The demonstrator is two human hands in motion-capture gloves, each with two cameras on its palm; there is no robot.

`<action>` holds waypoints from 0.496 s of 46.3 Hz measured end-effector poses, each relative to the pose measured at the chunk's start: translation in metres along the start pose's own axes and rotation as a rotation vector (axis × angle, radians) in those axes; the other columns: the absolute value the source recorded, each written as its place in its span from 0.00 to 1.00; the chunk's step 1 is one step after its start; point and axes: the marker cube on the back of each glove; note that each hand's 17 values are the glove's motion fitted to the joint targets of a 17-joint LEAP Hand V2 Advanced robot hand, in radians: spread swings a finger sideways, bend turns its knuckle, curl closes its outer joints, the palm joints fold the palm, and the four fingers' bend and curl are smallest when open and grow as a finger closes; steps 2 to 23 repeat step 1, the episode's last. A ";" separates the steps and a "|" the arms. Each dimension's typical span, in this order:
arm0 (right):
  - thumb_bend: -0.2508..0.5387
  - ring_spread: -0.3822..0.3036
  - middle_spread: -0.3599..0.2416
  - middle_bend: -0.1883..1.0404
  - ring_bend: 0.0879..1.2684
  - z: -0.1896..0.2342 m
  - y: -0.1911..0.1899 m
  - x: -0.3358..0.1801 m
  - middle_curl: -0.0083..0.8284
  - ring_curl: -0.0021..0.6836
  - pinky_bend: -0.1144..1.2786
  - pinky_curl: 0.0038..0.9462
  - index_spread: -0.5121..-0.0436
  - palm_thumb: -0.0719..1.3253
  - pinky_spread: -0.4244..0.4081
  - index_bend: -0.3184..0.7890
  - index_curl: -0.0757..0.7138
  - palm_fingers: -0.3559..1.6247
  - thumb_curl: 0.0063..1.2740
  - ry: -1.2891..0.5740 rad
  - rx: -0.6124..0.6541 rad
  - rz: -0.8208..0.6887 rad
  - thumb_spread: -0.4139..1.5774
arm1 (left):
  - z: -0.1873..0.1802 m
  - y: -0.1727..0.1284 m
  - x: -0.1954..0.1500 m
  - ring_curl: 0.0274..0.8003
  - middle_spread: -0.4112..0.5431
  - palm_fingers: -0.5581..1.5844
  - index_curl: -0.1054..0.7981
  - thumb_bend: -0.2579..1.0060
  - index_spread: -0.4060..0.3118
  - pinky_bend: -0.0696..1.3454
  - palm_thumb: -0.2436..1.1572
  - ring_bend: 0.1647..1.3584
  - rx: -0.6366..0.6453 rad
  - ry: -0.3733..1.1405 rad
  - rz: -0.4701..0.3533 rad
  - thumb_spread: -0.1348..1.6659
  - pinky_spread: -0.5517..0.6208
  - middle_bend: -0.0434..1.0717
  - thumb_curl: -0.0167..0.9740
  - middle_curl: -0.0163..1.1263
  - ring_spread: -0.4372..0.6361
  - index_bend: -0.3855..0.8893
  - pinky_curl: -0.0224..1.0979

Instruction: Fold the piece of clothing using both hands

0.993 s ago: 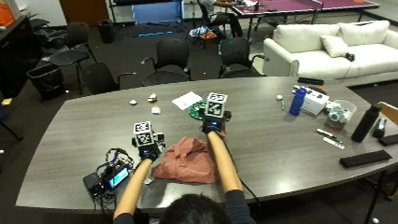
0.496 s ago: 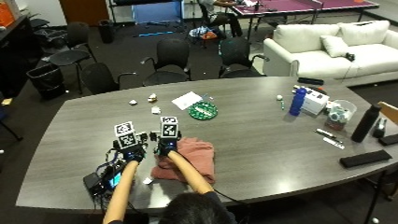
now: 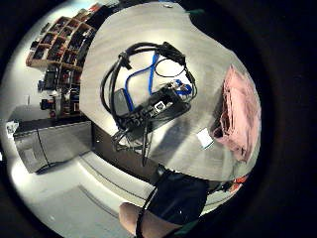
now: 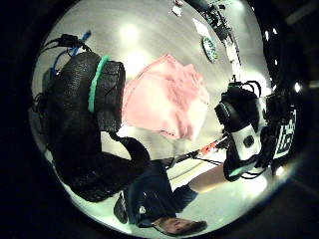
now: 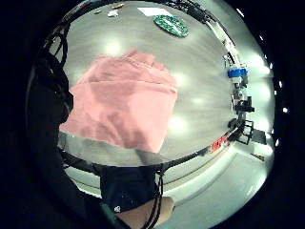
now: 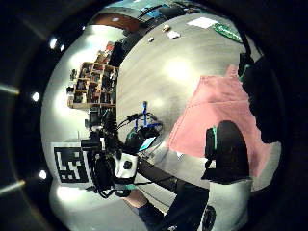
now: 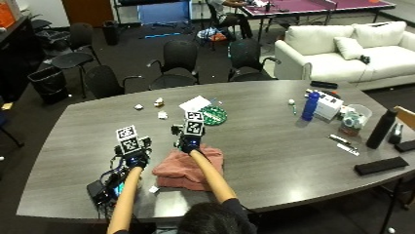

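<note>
Pink garment (image 7: 189, 168) lies bunched, partly folded, on the counter (image 7: 272, 146) near the person. Right hand (image 7: 189, 143) hovers over its far edge; left hand (image 7: 134, 158) sits just left, off the cloth. Fingers unclear on both.

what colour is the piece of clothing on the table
Pink, a dusty salmon; the garment shows best in the outside view.

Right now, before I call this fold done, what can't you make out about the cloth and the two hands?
- Pink cloth: outside view, the right forearm crosses it, hiding part of its near edge.
- Right hand: marker cube covers the fingers; contact with the cloth unclear.
- Left hand: outside view too small to read the fingers; it sits beside the cloth, over the table.
- Fold layers: not countable in any view.
</note>
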 end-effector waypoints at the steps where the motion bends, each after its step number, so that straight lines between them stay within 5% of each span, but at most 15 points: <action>1: 0.29 0.26 0.37 0.37 0.45 0.001 -0.007 0.002 0.61 0.66 0.55 0.41 0.74 0.72 0.12 0.37 0.45 0.77 0.47 0.000 0.054 -0.020 0.63 | 0.001 -0.001 0.000 0.35 0.68 0.29 0.34 0.21 0.64 0.42 0.38 0.44 -0.001 0.001 0.002 0.87 0.76 0.23 0.28 0.32 0.78 0.39 0.33; 23: 0.29 0.26 0.37 0.37 0.45 0.001 -0.007 0.002 0.61 0.66 0.55 0.41 0.74 0.72 0.12 0.37 0.45 0.77 0.47 0.000 0.054 -0.020 0.63 | 0.001 -0.001 0.000 0.35 0.68 0.29 0.34 0.21 0.64 0.42 0.38 0.44 -0.001 0.001 0.002 0.87 0.76 0.23 0.28 0.32 0.78 0.39 0.33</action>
